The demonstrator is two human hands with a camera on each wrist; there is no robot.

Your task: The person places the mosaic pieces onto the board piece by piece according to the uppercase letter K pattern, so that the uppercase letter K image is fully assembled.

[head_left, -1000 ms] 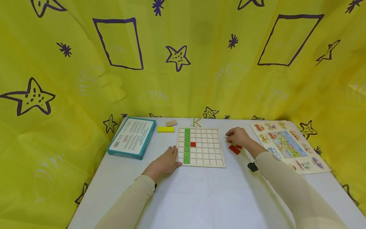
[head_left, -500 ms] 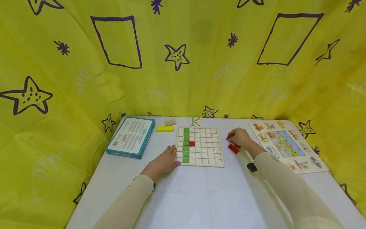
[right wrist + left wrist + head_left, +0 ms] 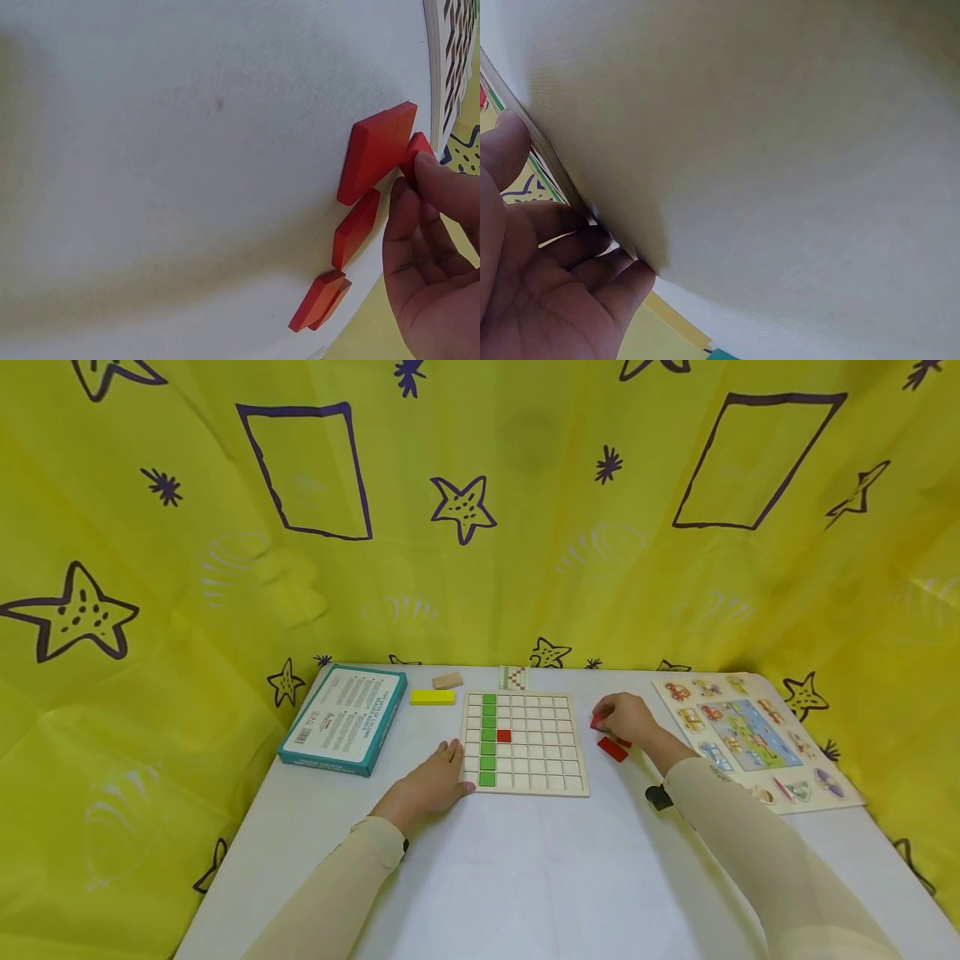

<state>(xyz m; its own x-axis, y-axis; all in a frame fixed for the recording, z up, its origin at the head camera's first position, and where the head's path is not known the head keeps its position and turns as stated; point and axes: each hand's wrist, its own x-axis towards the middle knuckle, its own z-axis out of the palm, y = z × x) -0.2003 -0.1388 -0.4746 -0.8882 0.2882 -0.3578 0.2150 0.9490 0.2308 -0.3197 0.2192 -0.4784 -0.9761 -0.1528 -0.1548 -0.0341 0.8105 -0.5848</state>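
Several flat red wooden blocks [image 3: 358,225], right hand [image 3: 626,718] pinching one, left hand [image 3: 431,783] flat against gridded board [image 3: 525,743].

Bright, even light; soft shadows beneath the hands on the table [image 3: 525,877]; wide-angle bending toward edges; wrist views blurred.

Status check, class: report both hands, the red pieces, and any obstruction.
Left hand flat, steadying grid board. Right hand pinching small red piece from red pieces. Nothing in the way.
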